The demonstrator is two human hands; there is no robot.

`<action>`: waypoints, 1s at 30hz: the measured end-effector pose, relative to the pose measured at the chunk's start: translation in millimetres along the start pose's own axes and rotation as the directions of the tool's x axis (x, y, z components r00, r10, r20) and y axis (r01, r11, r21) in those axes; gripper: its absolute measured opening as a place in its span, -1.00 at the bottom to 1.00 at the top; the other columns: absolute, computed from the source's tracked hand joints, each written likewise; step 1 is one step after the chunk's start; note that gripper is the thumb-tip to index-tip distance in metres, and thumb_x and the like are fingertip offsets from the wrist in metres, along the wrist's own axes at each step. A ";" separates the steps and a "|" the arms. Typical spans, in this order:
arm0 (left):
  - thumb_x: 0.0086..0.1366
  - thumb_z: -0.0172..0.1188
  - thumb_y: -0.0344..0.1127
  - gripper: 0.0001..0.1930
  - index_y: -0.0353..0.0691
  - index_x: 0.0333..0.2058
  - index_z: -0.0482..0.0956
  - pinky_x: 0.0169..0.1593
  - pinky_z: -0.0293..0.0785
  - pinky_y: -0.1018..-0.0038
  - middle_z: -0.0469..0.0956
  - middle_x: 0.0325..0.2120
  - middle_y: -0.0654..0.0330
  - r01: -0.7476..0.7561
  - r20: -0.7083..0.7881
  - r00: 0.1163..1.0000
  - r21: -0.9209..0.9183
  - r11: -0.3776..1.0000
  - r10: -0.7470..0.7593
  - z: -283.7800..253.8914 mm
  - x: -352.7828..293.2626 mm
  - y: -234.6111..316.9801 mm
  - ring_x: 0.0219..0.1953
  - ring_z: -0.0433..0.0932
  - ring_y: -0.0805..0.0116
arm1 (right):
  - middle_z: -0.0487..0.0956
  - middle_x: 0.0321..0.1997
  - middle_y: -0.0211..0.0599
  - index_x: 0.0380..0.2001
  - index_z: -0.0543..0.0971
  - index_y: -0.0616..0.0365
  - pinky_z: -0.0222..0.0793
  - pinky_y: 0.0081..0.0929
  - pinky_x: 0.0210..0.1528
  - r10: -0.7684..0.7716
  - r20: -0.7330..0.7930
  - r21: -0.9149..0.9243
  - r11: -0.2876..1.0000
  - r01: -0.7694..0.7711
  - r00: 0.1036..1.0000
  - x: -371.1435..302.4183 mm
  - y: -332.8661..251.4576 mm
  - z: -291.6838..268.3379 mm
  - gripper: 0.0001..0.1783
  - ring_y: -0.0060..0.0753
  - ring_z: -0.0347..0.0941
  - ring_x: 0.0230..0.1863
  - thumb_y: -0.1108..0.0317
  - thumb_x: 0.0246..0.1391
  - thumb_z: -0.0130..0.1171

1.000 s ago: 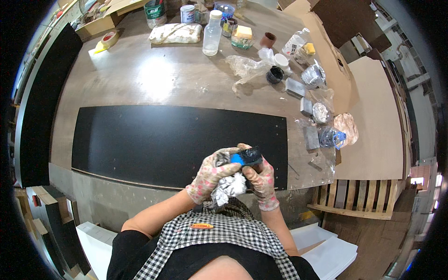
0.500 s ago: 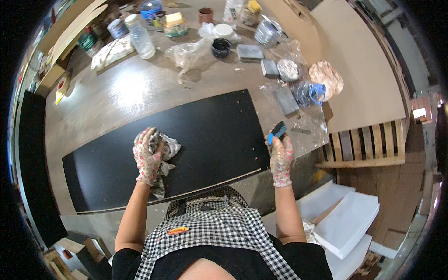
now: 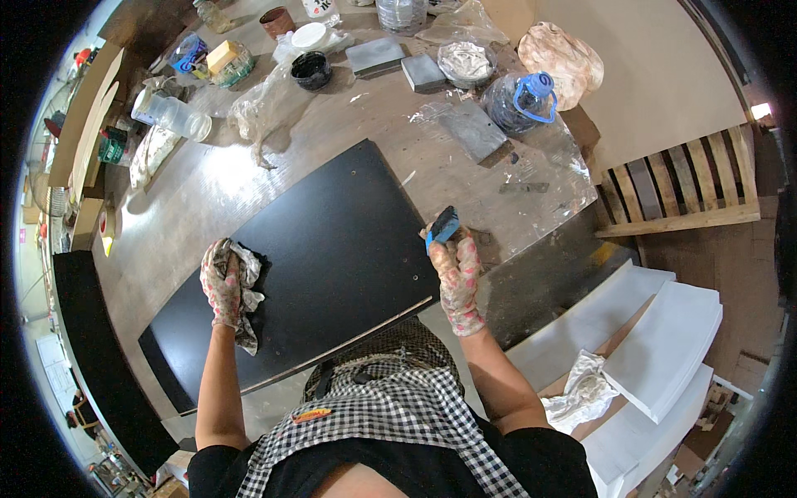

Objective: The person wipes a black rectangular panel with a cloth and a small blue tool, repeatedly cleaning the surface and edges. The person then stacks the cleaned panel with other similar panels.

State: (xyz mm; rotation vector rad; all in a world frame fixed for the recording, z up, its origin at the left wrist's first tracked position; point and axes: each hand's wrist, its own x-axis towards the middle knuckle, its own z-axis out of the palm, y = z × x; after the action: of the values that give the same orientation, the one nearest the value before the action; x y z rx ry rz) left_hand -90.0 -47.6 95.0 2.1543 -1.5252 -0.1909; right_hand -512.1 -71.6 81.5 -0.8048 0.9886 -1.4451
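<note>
- Left hand [image 3: 221,286] is curled over a crumpled grey-white rag [image 3: 247,290], fingers closed around it pretty well, and it's sitting on the left part of the board.
- That's the black board [image 3: 311,249], btw: big flat panel lying along the near side of the bench [image 3: 490,203], slanted so its right end points farther away.
- Right hand [image 3: 455,270] is just off the board's right end, fingers closed on a small blue and dark block [image 3: 445,224]. Block pokes out the far side of the grip, can't really tell what it is.
- Both hands have stained, pink-dotted gloves on.
- Far right of the board there's a bunch of clutter: three grey blocks [image 3: 475,130], a clear jug [image 3: 510,106] with a blue cap, and a whitish cloth bundle [image 3: 563,66] behind it.
- Straight past the board, a black cup [image 3: 311,73] sits near a white lid [image 3: 310,36], with a crumpled plastic bag [image 3: 259,108] just left of it.
- Far left, a clear bottle [image 3: 174,116].
- Off the bench to the right: a slatted wooden pallet [image 3: 664,219], with white panels [image 3: 664,349] nearer.
</note>
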 end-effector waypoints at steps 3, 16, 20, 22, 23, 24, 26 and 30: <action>0.31 0.20 -0.24 -0.65 -0.27 0.01 0.61 0.26 0.33 0.23 0.58 0.05 -0.02 0.016 -0.027 0.999 -0.051 0.999 -0.017 0.3 -3.0 -7.4 0.14 0.51 0.02 | 0.53 0.03 -0.29 0.10 0.46 0.24 0.42 -0.30 0.21 0.067 -0.030 0.103 0.993 -0.064 0.997 0.2 0.4 -5.1 -0.64 -0.42 0.49 0.04 0.40 0.27 0.12; 0.31 0.21 -0.20 -0.68 -0.28 -0.07 0.64 0.16 0.42 0.23 0.64 -0.08 -0.02 -0.016 -0.105 0.995 -0.122 0.992 0.003 9.7 -2.8 -19.5 0.02 0.58 0.00 | 0.56 -0.03 -0.14 0.15 0.45 0.38 0.40 -0.35 0.11 -0.184 0.155 -0.482 0.843 0.237 0.971 89.2 -12.2 -3.0 -0.50 -0.30 0.49 0.02 0.38 0.19 0.26; 0.31 0.20 -0.23 -0.71 -0.26 -0.08 0.64 0.15 0.42 0.23 0.64 -0.09 -0.01 0.018 -0.087 0.996 -0.108 0.994 -0.027 7.7 0.0 -15.6 0.01 0.57 0.00 | 0.57 -0.04 -0.28 0.12 0.47 0.35 0.43 -0.48 0.05 -0.023 0.127 -0.237 0.970 0.053 0.992 70.4 -13.8 11.8 -0.52 -0.46 0.50 -0.05 0.34 0.20 0.27; 0.30 0.21 -0.24 -0.71 -0.26 -0.07 0.63 0.15 0.42 0.23 0.63 -0.09 -0.01 -0.023 -0.077 0.997 -0.057 0.998 0.019 4.5 0.4 -13.9 0.01 0.58 0.00 | 0.57 -0.06 -0.32 0.08 0.49 0.34 0.45 -0.51 0.01 -0.043 -0.006 -0.229 0.972 0.041 0.999 53.0 -12.8 10.1 -0.58 -0.51 0.51 -0.10 0.35 0.21 0.25; 0.29 0.21 -0.25 -0.70 -0.25 -0.07 0.63 0.14 0.42 0.22 0.63 -0.09 -0.01 -0.077 -0.087 0.993 -0.027 0.997 0.074 3.2 2.3 -12.4 0.00 0.58 0.00 | 0.58 -0.08 -0.32 0.05 0.50 0.34 0.47 -0.49 0.01 -0.051 -0.037 -0.164 0.985 0.044 0.998 42.2 -13.0 7.1 -0.63 -0.50 0.52 -0.12 0.38 0.24 0.21; 0.27 0.23 -0.27 -0.70 -0.23 -0.06 0.63 0.19 0.40 0.20 0.62 -0.03 0.02 -0.047 -0.069 0.997 -0.017 0.999 0.046 1.9 3.4 -10.2 0.08 0.54 0.00 | 0.58 -0.11 -0.33 0.05 0.51 0.35 0.47 -0.52 -0.03 -0.034 -0.114 -0.072 0.997 0.026 0.993 31.3 -13.3 3.6 -0.63 -0.54 0.51 -0.15 0.38 0.23 0.20; 0.25 0.25 -0.28 -0.68 -0.21 -0.04 0.63 0.22 0.36 0.18 0.59 0.02 0.05 -0.173 -0.053 0.983 0.050 0.984 0.175 3.2 12.8 -0.4 0.14 0.49 -0.01 | 0.57 -0.13 -0.34 0.06 0.51 0.37 0.46 -0.52 -0.04 -0.100 -0.227 -0.086 0.993 0.082 0.969 1.7 -16.8 -3.7 -0.61 -0.55 0.49 -0.15 0.37 0.24 0.19; 0.17 0.31 -0.29 -0.58 -0.12 0.05 0.58 0.38 0.17 0.15 0.49 0.18 0.14 -0.400 0.051 0.917 0.122 0.909 0.396 30.2 45.5 55.9 0.35 0.27 0.00 | 0.54 -0.09 -0.33 0.06 0.50 0.36 0.40 -0.48 0.05 -0.144 -0.317 -0.189 0.978 0.086 0.937 -69.1 -30.4 -7.6 -0.60 -0.50 0.46 -0.09 0.33 0.24 0.20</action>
State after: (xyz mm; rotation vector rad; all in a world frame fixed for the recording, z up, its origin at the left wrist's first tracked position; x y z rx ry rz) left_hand -132.4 -112.9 102.2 1.8835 -2.0015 0.0221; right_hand -523.7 -2.3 110.1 -0.7693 1.3548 -1.6471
